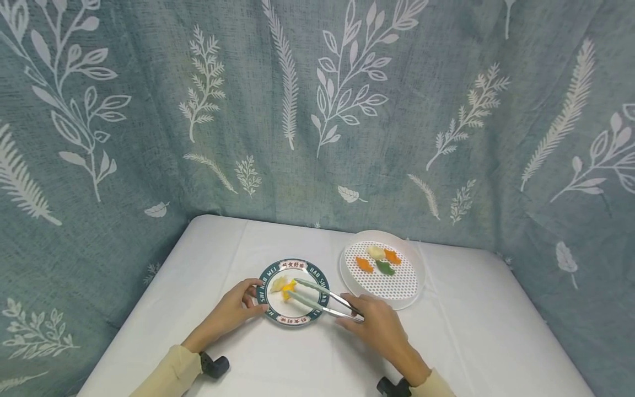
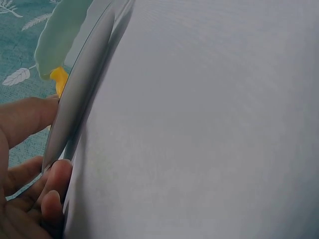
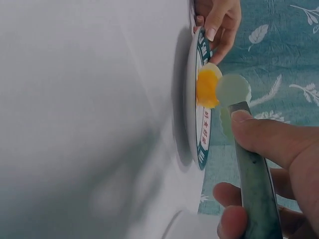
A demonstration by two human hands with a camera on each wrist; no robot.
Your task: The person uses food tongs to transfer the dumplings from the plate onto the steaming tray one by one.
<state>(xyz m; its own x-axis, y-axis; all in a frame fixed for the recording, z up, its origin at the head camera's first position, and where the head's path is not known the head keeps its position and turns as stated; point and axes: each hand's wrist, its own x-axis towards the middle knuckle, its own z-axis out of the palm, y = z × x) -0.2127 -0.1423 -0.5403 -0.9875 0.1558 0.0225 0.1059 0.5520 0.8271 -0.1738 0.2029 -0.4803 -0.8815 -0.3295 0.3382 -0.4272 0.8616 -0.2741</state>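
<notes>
My left hand (image 1: 235, 306) holds the left edge of a round white plate (image 1: 319, 275) with a green lettered rim. In the left wrist view the thumb lies on the rim and curled fingers are at its underside. Metal tongs (image 1: 341, 314) with pale green tips are gripped in my right hand (image 1: 379, 325). Their spread tips reach over the plate, beside a small yellow dumpling-like piece (image 1: 288, 289); whether they touch it I cannot tell. A pale cream piece (image 1: 278, 284) lies against the yellow one on the plate.
To the plate's right stands a round white tray (image 1: 420, 270) with a perforated base. On it lie two orange pieces (image 1: 364, 265), a cream piece (image 1: 375, 252) and a green piece (image 1: 385, 268). A white cloth covers the table (image 1: 238, 364); a leaf-patterned curtain (image 1: 297, 182) hangs behind.
</notes>
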